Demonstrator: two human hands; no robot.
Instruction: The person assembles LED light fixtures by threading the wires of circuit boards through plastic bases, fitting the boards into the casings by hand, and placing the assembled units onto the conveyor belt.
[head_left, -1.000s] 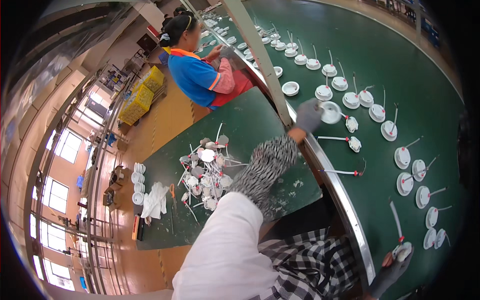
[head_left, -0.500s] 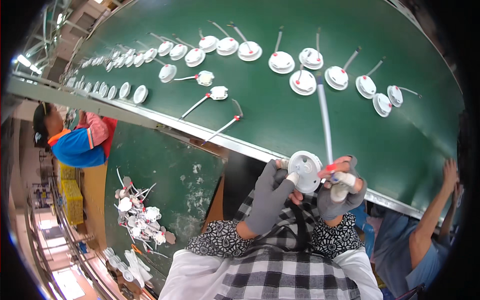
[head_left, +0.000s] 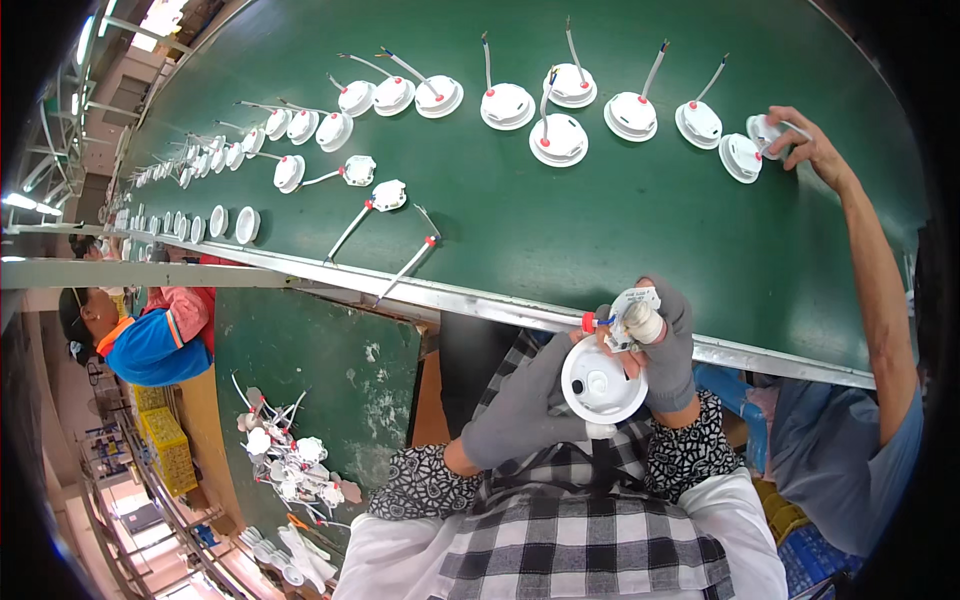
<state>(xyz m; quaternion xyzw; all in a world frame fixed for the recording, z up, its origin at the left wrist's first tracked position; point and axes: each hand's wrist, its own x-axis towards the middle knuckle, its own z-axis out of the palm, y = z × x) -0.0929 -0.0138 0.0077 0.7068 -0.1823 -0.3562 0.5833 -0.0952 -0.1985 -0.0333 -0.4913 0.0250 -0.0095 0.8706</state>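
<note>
Left hand, in a grey glove, cups a round white lamp housing from the side, at the near edge of the green conveyor belt.
Right hand, gloved too, is closed on a small white driver module with a red-tipped wire, touching the housing's upper rim; further right, a co-worker's bare hand rests on another white housing on the belt.
</note>
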